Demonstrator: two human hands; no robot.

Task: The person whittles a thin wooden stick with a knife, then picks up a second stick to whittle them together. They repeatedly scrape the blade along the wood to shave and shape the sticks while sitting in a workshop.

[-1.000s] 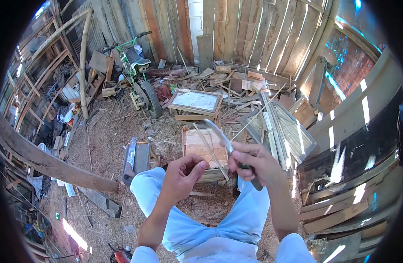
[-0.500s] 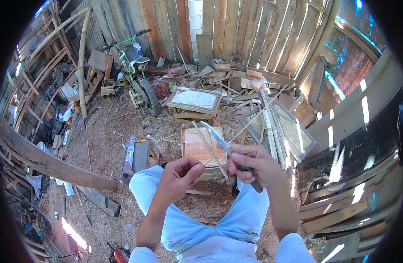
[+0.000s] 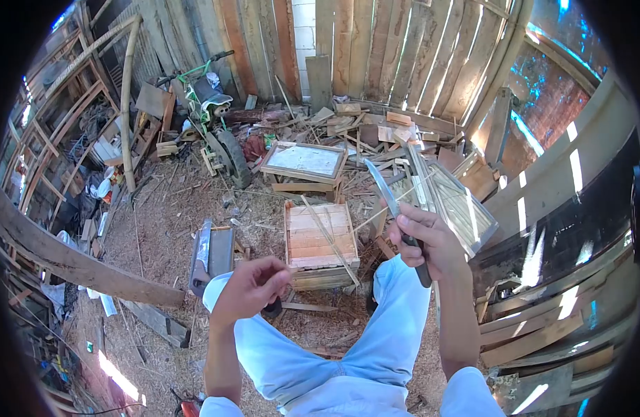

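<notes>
My right hand point(image 3: 431, 244) is closed round the dark handle of a knife point(image 3: 382, 186), its blade pointing up and to the left. My left hand point(image 3: 254, 288) is lower, over my left knee, with thumb and fingertips drawn together; whatever they may pinch is too small to make out. Between my knees stands a wooden box point(image 3: 321, 240), with thin sticks point(image 3: 327, 236) lying across its top. A thin strip point(image 3: 373, 217) runs slantwise behind the knife; whether my right hand touches it, I cannot tell.
Left of the box, a broad-bladed tool point(image 3: 204, 244) lies on a dark panel point(image 3: 222, 250). Ahead are a white-topped frame point(image 3: 302, 160), scrap wood point(image 3: 361, 125) and a green motorbike point(image 3: 215, 118). A wooden beam point(image 3: 83, 260) crosses the left side; slatted panels point(image 3: 466, 205) lean on the right.
My hands have moved apart: the left went left and down, the right went right with the knife. The knife blade has swung away from above the box.
</notes>
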